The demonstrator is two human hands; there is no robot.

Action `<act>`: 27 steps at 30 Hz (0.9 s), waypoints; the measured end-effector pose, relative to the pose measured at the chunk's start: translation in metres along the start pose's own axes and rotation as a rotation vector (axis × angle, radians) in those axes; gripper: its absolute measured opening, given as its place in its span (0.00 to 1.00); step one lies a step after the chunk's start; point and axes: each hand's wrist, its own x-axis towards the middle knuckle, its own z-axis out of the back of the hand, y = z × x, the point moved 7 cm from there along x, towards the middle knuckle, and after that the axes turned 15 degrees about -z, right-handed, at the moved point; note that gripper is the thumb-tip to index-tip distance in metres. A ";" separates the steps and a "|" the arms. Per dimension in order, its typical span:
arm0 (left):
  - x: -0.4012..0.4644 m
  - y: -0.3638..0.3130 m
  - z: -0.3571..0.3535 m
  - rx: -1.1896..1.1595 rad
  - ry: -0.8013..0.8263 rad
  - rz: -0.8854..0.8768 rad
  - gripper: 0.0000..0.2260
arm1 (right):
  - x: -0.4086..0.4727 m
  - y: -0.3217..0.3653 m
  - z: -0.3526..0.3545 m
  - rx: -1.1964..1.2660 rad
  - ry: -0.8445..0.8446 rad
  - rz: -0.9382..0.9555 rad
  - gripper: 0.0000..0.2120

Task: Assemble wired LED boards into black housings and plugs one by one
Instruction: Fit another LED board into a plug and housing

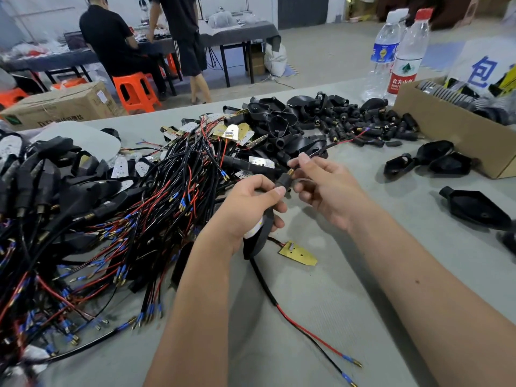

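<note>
A: Head view: where's the plug?

B: Pinched at the left hand fingertips, brass end pointing up and away toward the right hand; the black housing hangs under the same palm.

A: And the right?

B: Just beside the plug's tip, fingers curled; thumb and forefinger seem to nip a thin wire. The plug's axis runs between the hands, so I'd judge the right hand makes the next move.

Matte black teardrop plastic housing held upright above the grey table, white LED board showing inside, small black cylindrical plug with brass threaded tip at its top, black sheathed cable trailing below, splitting into red and black wires with blue-sleeved brass terminals.
</note>
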 end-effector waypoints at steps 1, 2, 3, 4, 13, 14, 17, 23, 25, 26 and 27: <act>0.000 0.000 0.000 0.006 0.000 -0.004 0.07 | -0.001 0.000 -0.001 0.007 -0.001 0.010 0.10; 0.000 0.000 0.000 0.008 0.000 -0.007 0.06 | -0.002 0.001 0.000 0.023 -0.010 0.019 0.10; -0.001 0.001 0.000 0.006 -0.003 -0.007 0.06 | -0.003 0.002 0.001 0.035 -0.022 0.027 0.09; -0.001 0.001 0.001 0.002 -0.009 -0.006 0.05 | -0.003 0.002 0.002 0.044 -0.035 0.035 0.09; -0.007 0.001 0.012 -0.055 -0.059 0.038 0.14 | -0.006 0.009 0.005 0.062 -0.101 0.146 0.09; -0.008 0.001 0.014 -0.074 -0.074 0.043 0.13 | -0.006 0.009 0.006 0.069 -0.102 0.156 0.09; -0.009 0.000 0.020 -0.086 -0.099 0.041 0.11 | -0.005 0.010 0.007 0.098 -0.098 0.172 0.09; -0.009 -0.003 0.025 -0.049 -0.128 0.008 0.09 | -0.006 0.009 0.004 0.123 -0.040 0.154 0.07; -0.009 -0.004 0.026 -0.025 -0.130 -0.001 0.09 | -0.006 0.008 0.003 0.116 -0.029 0.138 0.10; -0.009 -0.005 0.026 -0.008 -0.123 -0.007 0.10 | -0.007 0.008 0.003 0.111 -0.022 0.130 0.10; -0.009 -0.006 0.026 0.018 -0.110 -0.015 0.11 | -0.007 0.008 0.002 0.108 -0.015 0.122 0.10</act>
